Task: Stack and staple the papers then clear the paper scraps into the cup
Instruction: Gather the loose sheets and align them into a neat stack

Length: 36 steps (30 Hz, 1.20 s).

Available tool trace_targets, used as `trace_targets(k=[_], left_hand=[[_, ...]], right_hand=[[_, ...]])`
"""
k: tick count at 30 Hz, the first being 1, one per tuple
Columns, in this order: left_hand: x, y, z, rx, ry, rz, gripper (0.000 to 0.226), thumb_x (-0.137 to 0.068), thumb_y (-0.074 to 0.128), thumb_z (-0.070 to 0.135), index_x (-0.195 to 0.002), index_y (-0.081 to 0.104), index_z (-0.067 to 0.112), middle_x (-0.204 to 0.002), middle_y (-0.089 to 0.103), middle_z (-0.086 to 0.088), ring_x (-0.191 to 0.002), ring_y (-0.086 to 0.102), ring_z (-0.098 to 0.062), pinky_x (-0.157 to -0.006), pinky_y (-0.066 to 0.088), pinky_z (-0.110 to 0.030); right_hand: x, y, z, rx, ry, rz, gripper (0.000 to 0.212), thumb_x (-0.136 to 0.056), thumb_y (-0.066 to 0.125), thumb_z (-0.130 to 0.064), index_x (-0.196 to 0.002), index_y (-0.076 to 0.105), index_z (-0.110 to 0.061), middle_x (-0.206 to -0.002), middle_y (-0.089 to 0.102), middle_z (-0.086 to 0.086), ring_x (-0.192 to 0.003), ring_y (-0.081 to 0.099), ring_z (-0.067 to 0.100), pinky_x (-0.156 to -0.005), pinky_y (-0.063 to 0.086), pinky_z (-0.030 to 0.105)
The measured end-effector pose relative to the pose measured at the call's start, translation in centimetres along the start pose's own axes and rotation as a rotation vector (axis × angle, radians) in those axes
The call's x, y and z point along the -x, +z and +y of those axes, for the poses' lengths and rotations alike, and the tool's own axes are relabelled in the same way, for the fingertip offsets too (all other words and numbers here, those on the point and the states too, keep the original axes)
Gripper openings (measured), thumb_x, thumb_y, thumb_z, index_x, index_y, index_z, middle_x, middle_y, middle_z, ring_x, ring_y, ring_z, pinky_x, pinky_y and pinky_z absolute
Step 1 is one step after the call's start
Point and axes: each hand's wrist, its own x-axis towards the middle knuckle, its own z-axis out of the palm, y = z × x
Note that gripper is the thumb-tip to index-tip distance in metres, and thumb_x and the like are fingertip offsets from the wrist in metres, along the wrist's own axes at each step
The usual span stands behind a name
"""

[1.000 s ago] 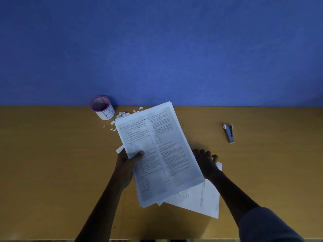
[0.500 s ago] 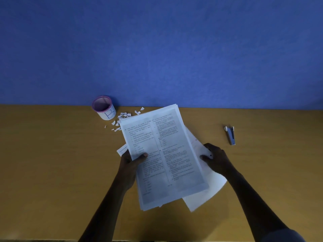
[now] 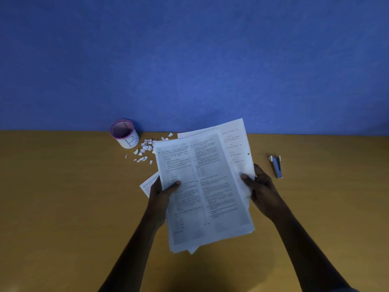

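Over table (image 3: pixel 63 207), left hand (image 3: pixel 161 196) and right hand (image 3: pixel 262 187) fingers (image 3: pixel 173 183) are pinching skewed papers (image 3: pixel 207 199); edges likely need tapping square.

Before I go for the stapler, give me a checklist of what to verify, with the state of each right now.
1. Left hand grips the paper stack: ok.
2. Right hand pinches the back sheet at its right edge: ok.
3. Sheet edges flush: not ok; the back sheet juts out at the top right and corners show at the bottom.
4. Every sheet gathered: cannot tell; a sheet corner pokes out beside the left hand.
5. Stapler reachable: ok, it lies alone on the table, right of the right hand.
6. A hand free to take it: not ok, both hold paper.
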Motion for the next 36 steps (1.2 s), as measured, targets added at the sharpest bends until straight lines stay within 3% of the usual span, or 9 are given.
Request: trace_targets(k=[6,13,16,19,21,23,27,32,36], left_hand=[[-0.6,0.2,-0.7,0.133,-0.102,0.018,0.045,-0.089,0.066,0.026,-0.132,0.064,0.013,-0.125,0.072,-0.02,-0.111,0.071,-0.044,-0.085,0.06,-0.056],[-0.6,0.8,-1.1,0.206,-0.091,-0.037,0.046,-0.089,0.063,0.024,-0.134,0.058,0.017,-0.127,0.071,-0.015,-0.112,0.07,-0.042,-0.084,0.061,-0.055],[-0.8,1.1,-1.3,0.083,-0.058,0.047,0.063,-0.079,0.074,0.022,-0.139,0.053,0.029,-0.129,0.07,-0.01,-0.113,0.07,-0.041,-0.088,0.061,-0.057],[-1.0,1.1,-1.6,0.021,-0.053,0.101,0.069,-0.078,0.074,0.026,-0.142,0.049,0.038,-0.13,0.07,-0.004,-0.114,0.07,-0.036,-0.094,0.059,-0.061],[-0.9,1.2,-1.6,0.006,-0.039,0.103,0.067,-0.081,0.072,0.027,-0.143,0.051,0.034,-0.129,0.071,-0.003,-0.112,0.072,-0.033,-0.092,0.061,-0.057],[-0.9,1.2,-1.6,-0.028,-0.025,0.081,0.06,-0.083,0.07,0.027,-0.14,0.054,0.03,-0.125,0.073,0.0,-0.108,0.074,-0.026,-0.085,0.064,-0.049],[-0.8,1.5,-1.8,-0.255,-0.042,0.055,0.039,-0.084,0.067,0.042,-0.12,0.063,0.026,-0.109,0.077,0.004,-0.101,0.076,-0.021,-0.075,0.062,-0.034],[-1.0,0.9,-3.3,-0.322,-0.158,0.295,0.039,-0.104,0.052,0.05,-0.111,0.071,0.016,-0.098,0.075,0.001,-0.09,0.073,-0.02,-0.064,0.053,-0.028],[-1.7,-0.7,-5.5,-0.577,-0.18,0.618,0.041,-0.103,0.057,0.039,-0.131,0.062,0.009,-0.135,0.06,-0.012,-0.125,0.053,-0.035,-0.104,0.047,-0.047]], right_hand=[[0.1,1.3,0.9,-0.054,0.074,-0.043,0.042,-0.104,0.049,-0.001,-0.145,0.052,-0.012,-0.142,0.06,0.024,-0.124,0.062,0.043,-0.092,0.06,0.053],[0.7,2.4,1.1,0.043,0.131,-0.152,0.041,-0.102,0.053,-0.002,-0.142,0.052,-0.009,-0.135,0.059,0.033,-0.116,0.063,0.048,-0.093,0.056,0.061],[1.1,2.9,0.4,0.047,0.162,-0.125,0.031,-0.109,0.042,-0.015,-0.133,0.06,-0.007,-0.122,0.068,0.025,-0.106,0.07,0.039,-0.084,0.061,0.049],[1.1,2.5,0.1,0.049,0.208,-0.127,0.04,-0.111,0.036,-0.029,-0.129,0.062,-0.004,-0.119,0.072,0.02,-0.103,0.072,0.035,-0.082,0.06,0.044],[0.7,1.7,0.2,0.144,0.194,-0.138,0.029,-0.105,0.052,-0.018,-0.13,0.058,-0.005,-0.127,0.069,0.021,-0.109,0.072,0.038,-0.085,0.06,0.048],[0.3,1.0,0.4,0.319,0.161,-0.148,0.039,-0.096,0.065,-0.009,-0.134,0.054,-0.01,-0.127,0.071,0.015,-0.112,0.072,0.035,-0.088,0.061,0.05],[-0.1,1.0,0.9,0.512,0.133,-0.148,0.047,-0.095,0.07,-0.005,-0.136,0.053,-0.017,-0.122,0.075,0.006,-0.108,0.075,0.026,-0.089,0.062,0.054],[0.1,0.7,2.0,0.421,0.064,-0.085,0.045,-0.096,0.067,-0.001,-0.137,0.056,-0.014,-0.124,0.073,0.013,-0.11,0.073,0.036,-0.09,0.06,0.059],[0.0,0.1,2.0,0.372,0.02,-0.077,0.045,-0.097,0.065,0.0,-0.14,0.056,-0.011,-0.129,0.07,0.017,-0.117,0.069,0.038,-0.093,0.059,0.057]])
